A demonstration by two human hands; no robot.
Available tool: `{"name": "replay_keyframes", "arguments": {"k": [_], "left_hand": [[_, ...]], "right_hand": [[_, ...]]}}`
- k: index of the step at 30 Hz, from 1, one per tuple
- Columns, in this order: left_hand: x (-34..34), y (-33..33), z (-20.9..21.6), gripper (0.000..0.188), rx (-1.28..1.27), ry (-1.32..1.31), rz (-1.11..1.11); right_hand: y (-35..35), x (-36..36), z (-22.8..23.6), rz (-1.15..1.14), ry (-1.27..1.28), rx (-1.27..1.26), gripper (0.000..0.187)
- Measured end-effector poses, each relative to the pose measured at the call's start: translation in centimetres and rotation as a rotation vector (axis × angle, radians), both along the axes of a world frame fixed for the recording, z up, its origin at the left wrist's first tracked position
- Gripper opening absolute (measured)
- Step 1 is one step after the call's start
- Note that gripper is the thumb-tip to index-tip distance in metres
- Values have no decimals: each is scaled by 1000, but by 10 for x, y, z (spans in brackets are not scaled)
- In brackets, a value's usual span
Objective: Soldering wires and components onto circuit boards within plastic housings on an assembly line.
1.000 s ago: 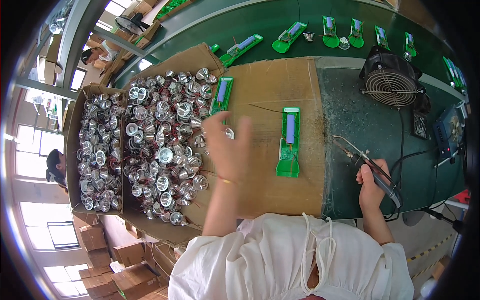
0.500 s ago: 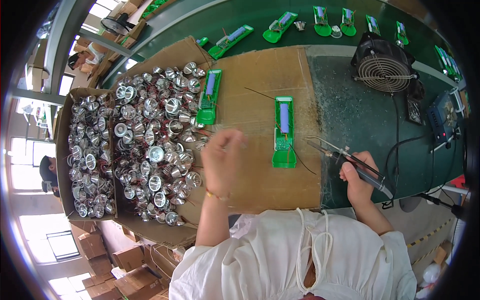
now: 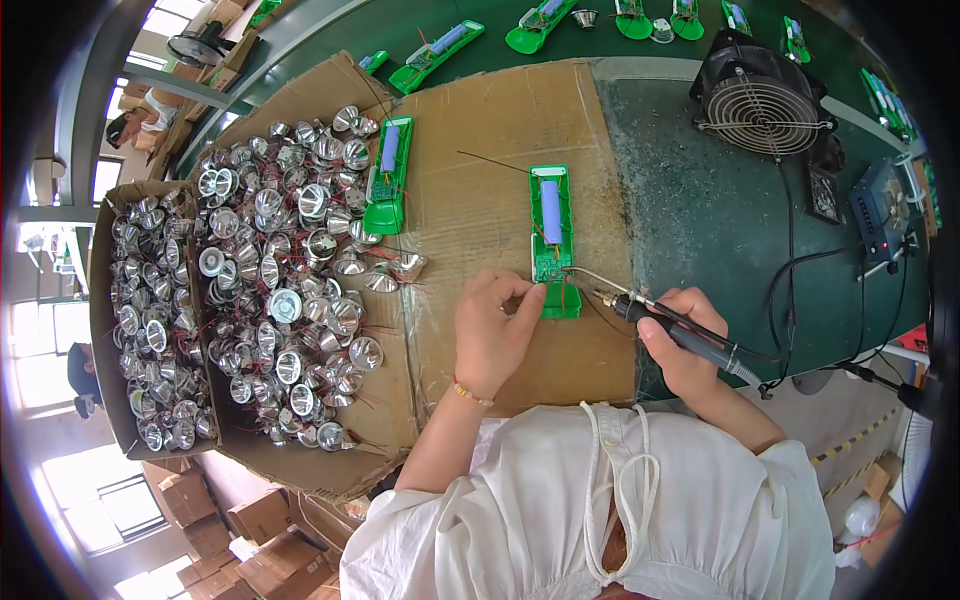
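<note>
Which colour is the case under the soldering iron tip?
Green case, with a pale blue cell inside; the head view shows it.

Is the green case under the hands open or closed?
Open: the green case lies face up, its blue cell and circuit board showing.

Bright daylight floods in from the blown-out windows left of the reflector box. The reflectors sparkle with glare. Shadows on the cardboard beside it are soft. The centre is sharp; past the box, straight edges bend into a black rim, perhaps slightly smeared.
</note>
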State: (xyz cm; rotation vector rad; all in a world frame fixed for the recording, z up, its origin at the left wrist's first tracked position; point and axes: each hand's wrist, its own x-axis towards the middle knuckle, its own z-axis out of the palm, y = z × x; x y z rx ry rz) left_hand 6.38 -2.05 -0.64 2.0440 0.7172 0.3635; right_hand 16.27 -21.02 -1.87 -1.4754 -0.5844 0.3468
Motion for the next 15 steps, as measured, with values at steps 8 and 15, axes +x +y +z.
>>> {"name": "replay_keyframes", "arguments": {"k": [8,15], "left_hand": [[4,0,-3,11,110,-2,-29],[5,1,-1,12,100,-2,-28]], "right_hand": [[2,0,1,11,9,-36,16],[0,0,0,-66,20,36,14]]}}
